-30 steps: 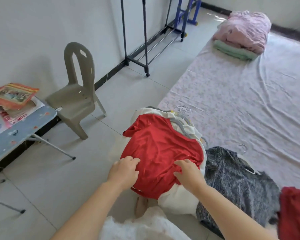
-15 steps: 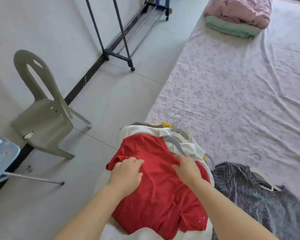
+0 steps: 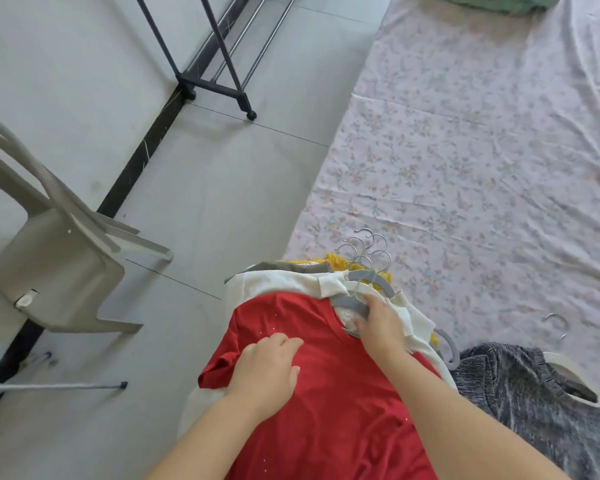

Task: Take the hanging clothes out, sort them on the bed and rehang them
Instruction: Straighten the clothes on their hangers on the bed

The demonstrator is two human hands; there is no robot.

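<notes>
A red shirt [image 3: 329,403] lies on top of a pile of clothes at the bed's near left corner. Under it are a white garment [image 3: 284,284], an olive one and a yellow knit [image 3: 333,259]. Several grey hangers with metal hooks [image 3: 368,252] stick out at the pile's far end. My left hand [image 3: 267,368] rests flat on the red shirt's left side. My right hand [image 3: 378,322] grips the grey hanger [image 3: 349,303] at the red shirt's collar. A grey knit sweater [image 3: 520,393] on a white hanger [image 3: 575,375] lies to the right.
The bed [image 3: 482,150] with a floral sheet stretches to the far right. A black clothes rack base [image 3: 219,84] stands on the tiled floor by the wall. A beige plastic chair [image 3: 59,251] and a folding table leg [image 3: 56,386] are at the left.
The view has tilted down and closer to the pile. My right hand has slid up from the shirt's body to the hanger at the collar. My left hand stays on the shirt.
</notes>
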